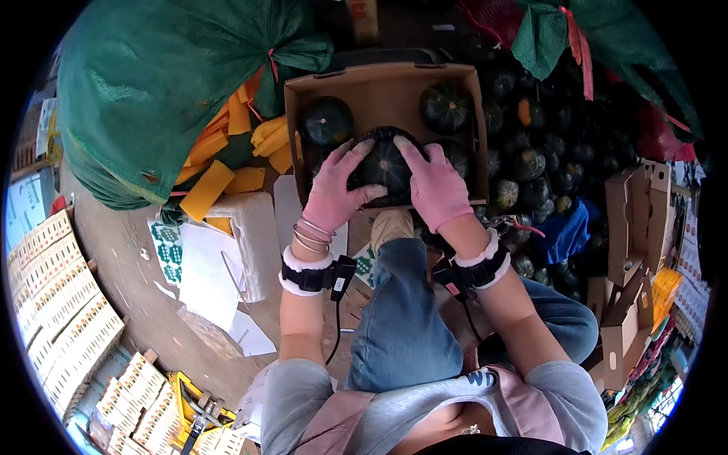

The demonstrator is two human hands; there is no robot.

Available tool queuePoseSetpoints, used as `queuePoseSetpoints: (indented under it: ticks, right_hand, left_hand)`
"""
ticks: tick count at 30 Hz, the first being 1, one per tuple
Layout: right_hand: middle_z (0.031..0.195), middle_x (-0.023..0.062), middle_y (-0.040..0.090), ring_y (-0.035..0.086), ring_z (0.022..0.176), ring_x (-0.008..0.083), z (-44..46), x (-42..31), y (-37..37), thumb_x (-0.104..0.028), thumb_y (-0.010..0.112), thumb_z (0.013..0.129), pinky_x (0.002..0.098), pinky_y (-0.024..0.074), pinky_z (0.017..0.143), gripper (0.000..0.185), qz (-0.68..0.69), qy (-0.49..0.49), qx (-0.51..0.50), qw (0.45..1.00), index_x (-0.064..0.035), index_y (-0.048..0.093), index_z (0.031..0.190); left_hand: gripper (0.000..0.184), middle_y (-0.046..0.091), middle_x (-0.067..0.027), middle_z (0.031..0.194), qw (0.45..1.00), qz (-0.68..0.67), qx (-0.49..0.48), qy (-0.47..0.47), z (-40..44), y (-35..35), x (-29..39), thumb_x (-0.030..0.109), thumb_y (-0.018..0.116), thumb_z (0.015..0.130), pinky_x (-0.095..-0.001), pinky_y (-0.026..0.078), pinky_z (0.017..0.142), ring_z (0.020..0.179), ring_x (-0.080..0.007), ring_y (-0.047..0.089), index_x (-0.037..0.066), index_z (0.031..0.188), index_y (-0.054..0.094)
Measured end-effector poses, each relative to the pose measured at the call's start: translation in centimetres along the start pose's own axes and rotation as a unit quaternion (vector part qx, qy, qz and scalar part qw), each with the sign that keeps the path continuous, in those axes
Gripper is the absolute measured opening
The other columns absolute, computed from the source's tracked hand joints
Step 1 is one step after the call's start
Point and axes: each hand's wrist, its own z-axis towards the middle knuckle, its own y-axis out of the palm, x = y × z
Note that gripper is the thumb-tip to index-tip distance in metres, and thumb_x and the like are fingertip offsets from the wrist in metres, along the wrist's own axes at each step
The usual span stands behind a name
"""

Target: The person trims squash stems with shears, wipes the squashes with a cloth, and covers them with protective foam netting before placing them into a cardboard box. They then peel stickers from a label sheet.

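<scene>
Squash [384,168] is clasped by left hand [339,189] and right hand [440,186], fingers [410,156] curved, arms [305,330] forward.

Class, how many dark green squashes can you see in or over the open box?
4: the far-left squash, the far-right squash, the partly covered near-right squash, and the middle squash between left hand and right hand. More may be hidden.

Dark blue lettering [479,378] on grey fabric shirt [421,396], below open brown cardboard box [385,85]: W-like letter, rest unclear; other print illegible.
</scene>
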Motion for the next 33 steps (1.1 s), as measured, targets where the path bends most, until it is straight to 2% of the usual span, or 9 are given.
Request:
queuePoseSetpoints:
  ticks: [3, 10, 15, 21, 24, 26, 28, 30, 33]
  right_hand:
    - [0.115, 0.0203, 0.045, 0.053, 0.099, 0.0420, 0.9, -0.1, -1.0, -0.005, 0.049, 0.081, 0.0468, 0.0488, 0.078, 0.053, 0.075, 0.056, -0.066, 0.993, -0.0216, 0.040, 0.130]
    - [0.115, 0.0256, 0.043, 0.050, 0.100, 0.0468, 1.4, 1.4, -0.5, -0.007, 0.047, 0.079, 0.0459, 0.0444, 0.088, 0.054, 0.159, 0.007, -0.058, 0.986, -0.0193, 0.038, 0.130]
    - [0.115, 0.0260, 0.043, 0.049, 0.101, 0.0461, 2.2, 2.6, 0.2, -0.004, 0.047, 0.077, 0.0432, 0.0422, 0.092, 0.057, 0.200, 0.003, -0.087, 0.976, -0.0182, 0.036, 0.132]
    - [0.122, 0.0234, 0.042, 0.048, 0.103, 0.0434, 2.0, 3.5, 0.8, -0.002, 0.045, 0.077, 0.0411, 0.0409, 0.094, 0.056, 0.218, -0.084, -0.022, 0.972, -0.0168, 0.038, 0.131]
    - [0.127, 0.0213, 0.041, 0.047, 0.107, 0.0403, 2.4, 2.9, -0.8, -0.001, 0.045, 0.077, 0.0392, 0.0462, 0.090, 0.057, 0.433, 0.088, -0.147, 0.885, -0.0147, 0.037, 0.132]
    - [0.129, 0.0204, 0.040, 0.046, 0.110, 0.0371, 4.1, 4.9, 1.3, -0.001, 0.045, 0.077, 0.0364, 0.0504, 0.084, 0.059, 0.460, 0.067, -0.095, 0.880, -0.0130, 0.034, 0.134]
    - [0.130, 0.0172, 0.039, 0.047, 0.111, 0.0333, 4.8, 4.8, 0.7, 0.001, 0.045, 0.077, 0.0359, 0.0542, 0.078, 0.060, 0.540, 0.109, -0.066, 0.832, -0.0118, 0.033, 0.135]
    - [0.132, 0.0117, 0.038, 0.047, 0.110, 0.0286, 5.5, 3.9, -0.6, 0.005, 0.044, 0.078, 0.0377, 0.0573, 0.071, 0.060, 0.660, 0.202, -0.056, 0.722, -0.0111, 0.034, 0.135]
    - [0.141, 0.0119, 0.030, 0.041, 0.121, 0.0287, 6.6, 6.4, 2.5, 0.006, 0.046, 0.079, 0.0357, 0.0526, 0.081, 0.055, 0.536, 0.028, -0.034, 0.843, -0.0038, 0.036, 0.133]
  left_hand:
    - [0.082, 0.050, -0.0187, 0.122, 1.000, -0.006, -0.012, -0.022, 0.3, 0.0, -0.1, 0.028, 0.081, 0.058, -0.0378, 0.042, 0.094, 0.111, -0.0348, 0.050, 0.009, 0.129, 0.045]
    - [0.096, 0.051, -0.0160, 0.121, 0.996, -0.065, -0.048, -0.028, 0.6, -0.2, -1.1, 0.031, 0.085, 0.053, -0.0334, 0.039, 0.097, 0.113, -0.0264, 0.050, -0.001, 0.130, 0.040]
    - [0.102, 0.052, -0.0147, 0.120, 0.992, -0.097, -0.075, -0.028, 0.9, -0.4, -1.4, 0.032, 0.087, 0.050, -0.0331, 0.038, 0.097, 0.112, -0.0247, 0.050, -0.001, 0.132, 0.036]
    - [0.107, 0.051, -0.0148, 0.121, 0.992, -0.065, -0.099, -0.045, 0.9, -0.5, -1.5, 0.029, 0.088, 0.048, -0.0335, 0.038, 0.098, 0.112, -0.0242, 0.049, 0.001, 0.135, 0.032]
    - [0.110, 0.050, -0.0157, 0.122, 0.987, -0.046, -0.155, -0.012, 1.9, -1.8, -0.9, 0.029, 0.087, 0.048, -0.0336, 0.037, 0.099, 0.114, -0.0253, 0.049, 0.002, 0.137, 0.028]
    - [0.113, 0.046, -0.0183, 0.126, 0.984, -0.023, -0.170, 0.039, 3.7, -2.7, -0.1, 0.030, 0.087, 0.049, -0.0344, 0.035, 0.101, 0.117, -0.0293, 0.046, 0.003, 0.139, 0.024]
    - [0.116, 0.041, -0.0226, 0.132, 0.984, 0.019, -0.152, 0.086, 6.1, -3.1, 0.4, 0.031, 0.086, 0.048, -0.0363, 0.033, 0.104, 0.123, -0.0360, 0.041, 0.004, 0.140, 0.020]
    - [0.112, 0.042, -0.0225, 0.131, 0.986, 0.073, -0.149, 0.016, 8.2, -3.4, 0.2, 0.034, 0.085, 0.052, -0.0400, 0.030, 0.105, 0.127, -0.0366, 0.036, 0.003, 0.139, 0.021]
    - [0.107, 0.039, -0.0192, 0.136, 0.916, 0.372, -0.135, -0.059, 10.7, -0.6, -0.2, 0.034, 0.080, 0.059, -0.0500, 0.023, 0.106, 0.131, -0.0332, 0.031, 0.010, 0.142, 0.017]
